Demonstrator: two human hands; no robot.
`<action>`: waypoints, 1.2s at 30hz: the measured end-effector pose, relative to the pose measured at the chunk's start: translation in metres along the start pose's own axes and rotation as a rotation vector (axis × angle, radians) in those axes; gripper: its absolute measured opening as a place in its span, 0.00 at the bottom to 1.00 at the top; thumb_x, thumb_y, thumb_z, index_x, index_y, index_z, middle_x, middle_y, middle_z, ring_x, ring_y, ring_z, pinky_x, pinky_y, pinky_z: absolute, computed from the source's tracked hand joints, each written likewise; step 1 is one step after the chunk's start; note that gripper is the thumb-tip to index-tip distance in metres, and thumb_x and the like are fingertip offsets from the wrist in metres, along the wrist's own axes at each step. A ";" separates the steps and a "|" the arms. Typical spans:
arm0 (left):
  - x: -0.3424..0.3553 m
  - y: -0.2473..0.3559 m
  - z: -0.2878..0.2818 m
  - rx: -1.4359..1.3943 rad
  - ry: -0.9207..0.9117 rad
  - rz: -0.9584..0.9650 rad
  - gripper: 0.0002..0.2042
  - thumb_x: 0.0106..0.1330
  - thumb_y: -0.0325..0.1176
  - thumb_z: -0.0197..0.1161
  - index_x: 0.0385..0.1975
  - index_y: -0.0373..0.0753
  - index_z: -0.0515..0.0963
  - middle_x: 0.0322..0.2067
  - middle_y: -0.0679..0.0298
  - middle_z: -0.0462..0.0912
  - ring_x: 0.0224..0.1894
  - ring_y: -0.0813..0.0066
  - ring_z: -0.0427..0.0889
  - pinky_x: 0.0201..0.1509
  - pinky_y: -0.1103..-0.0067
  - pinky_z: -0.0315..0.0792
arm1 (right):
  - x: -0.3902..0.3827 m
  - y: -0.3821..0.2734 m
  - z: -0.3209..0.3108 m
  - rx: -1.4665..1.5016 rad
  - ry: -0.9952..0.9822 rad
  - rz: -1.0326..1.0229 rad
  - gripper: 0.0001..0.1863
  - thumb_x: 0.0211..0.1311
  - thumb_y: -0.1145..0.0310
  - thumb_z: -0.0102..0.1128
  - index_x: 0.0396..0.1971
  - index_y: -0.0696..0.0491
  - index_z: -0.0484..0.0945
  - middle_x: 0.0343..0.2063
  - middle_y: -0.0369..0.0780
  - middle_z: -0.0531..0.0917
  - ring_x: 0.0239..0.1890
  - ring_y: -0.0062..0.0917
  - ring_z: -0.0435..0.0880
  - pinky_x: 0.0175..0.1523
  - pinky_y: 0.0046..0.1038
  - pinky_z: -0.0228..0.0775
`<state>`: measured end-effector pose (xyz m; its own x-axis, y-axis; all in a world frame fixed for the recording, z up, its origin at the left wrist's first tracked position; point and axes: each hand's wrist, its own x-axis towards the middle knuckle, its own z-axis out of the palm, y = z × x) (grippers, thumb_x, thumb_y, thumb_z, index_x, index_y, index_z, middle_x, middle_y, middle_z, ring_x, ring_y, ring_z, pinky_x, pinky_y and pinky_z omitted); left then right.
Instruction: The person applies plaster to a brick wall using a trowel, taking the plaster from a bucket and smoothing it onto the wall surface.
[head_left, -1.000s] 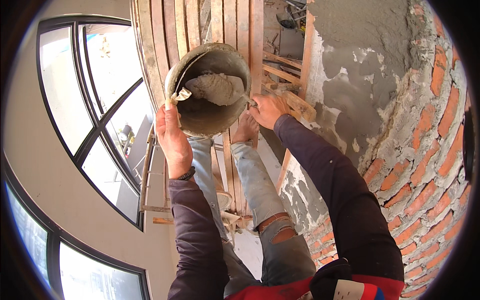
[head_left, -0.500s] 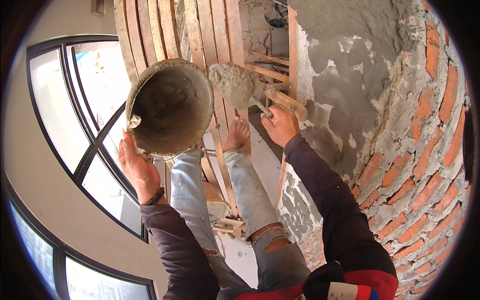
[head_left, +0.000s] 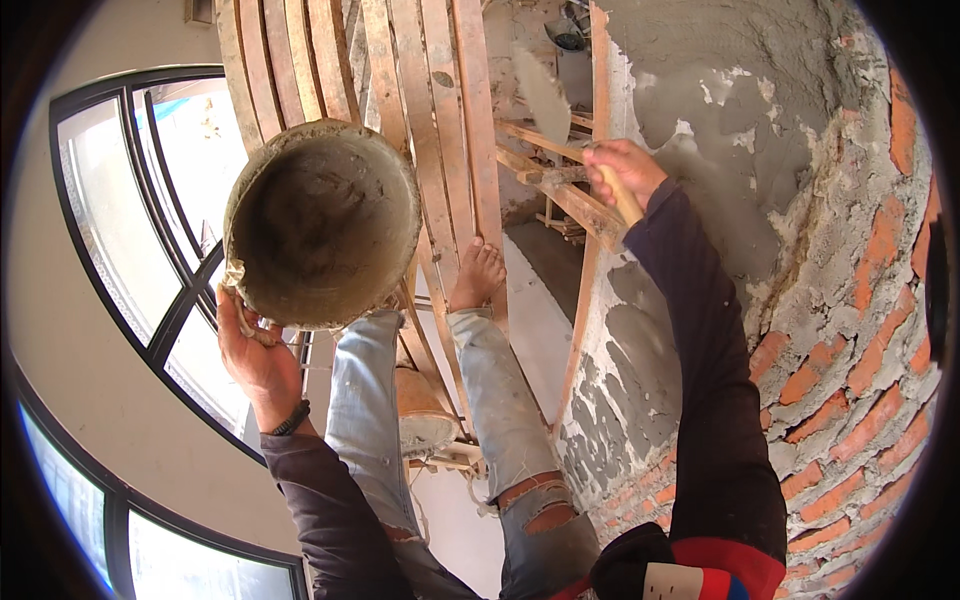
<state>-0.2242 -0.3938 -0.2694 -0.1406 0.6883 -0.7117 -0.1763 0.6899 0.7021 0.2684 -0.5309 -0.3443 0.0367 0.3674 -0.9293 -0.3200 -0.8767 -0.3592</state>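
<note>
My left hand [head_left: 258, 365] grips the near-left rim of a round mortar bucket [head_left: 322, 222], its inside coated with wet grey mortar. In my right hand [head_left: 622, 172] is a trowel [head_left: 543, 95], held by its wooden handle. The trowel's blade points away from me and is smeared by motion; no large heap of mortar shows on it. Both hands are closed. To the right of my right hand stands the wall, partly covered with wet grey plaster [head_left: 725, 165].
I stand on scaffold planks [head_left: 470, 130], with a bare foot [head_left: 478, 274] on them. Bare brickwork [head_left: 830, 410] shows at the right. Black-framed windows [head_left: 150, 240] are at the left. A second bucket [head_left: 572, 60] stands far below, and a round container [head_left: 425, 415] sits between my legs.
My right hand has moved right and away with the trowel, toward the plastered wall. The mortar heap on its blade is gone. The bucket has shifted slightly left and nearer.
</note>
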 end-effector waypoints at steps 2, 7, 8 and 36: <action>0.000 0.002 0.029 0.028 -0.032 0.012 0.20 0.77 0.44 0.47 0.57 0.37 0.72 0.47 0.68 0.80 0.46 0.83 0.78 0.44 0.82 0.70 | 0.019 0.032 -0.090 -0.175 0.616 -0.195 0.10 0.65 0.62 0.59 0.31 0.53 0.76 0.16 0.35 0.75 0.12 0.25 0.73 0.18 0.29 0.67; -0.016 0.004 0.030 0.155 0.095 0.094 0.22 0.75 0.47 0.49 0.55 0.34 0.74 0.41 0.69 0.78 0.40 0.82 0.74 0.40 0.83 0.63 | -0.085 0.011 0.002 -0.449 1.017 -0.346 0.11 0.67 0.61 0.58 0.34 0.54 0.76 0.18 0.31 0.74 0.15 0.16 0.70 0.20 0.22 0.65; -0.018 0.007 0.031 0.150 0.097 0.095 0.22 0.75 0.47 0.49 0.55 0.34 0.74 0.41 0.69 0.78 0.40 0.82 0.74 0.40 0.83 0.63 | -0.100 0.018 0.011 -0.498 1.016 -0.389 0.12 0.67 0.61 0.58 0.36 0.55 0.77 0.20 0.32 0.76 0.17 0.16 0.72 0.22 0.22 0.66; -0.014 0.012 0.039 0.475 -0.012 0.192 0.20 0.75 0.46 0.51 0.41 0.32 0.79 0.41 0.63 0.72 0.45 0.75 0.68 0.50 0.80 0.62 | 0.004 0.007 0.218 -1.320 0.067 -0.504 0.13 0.53 0.61 0.60 0.32 0.54 0.80 0.26 0.49 0.83 0.33 0.48 0.82 0.39 0.47 0.72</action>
<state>-0.1864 -0.3862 -0.2499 -0.1151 0.8132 -0.5706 0.3145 0.5747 0.7555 0.0602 -0.4674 -0.3322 -0.0639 0.7412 -0.6682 0.8475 -0.3132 -0.4285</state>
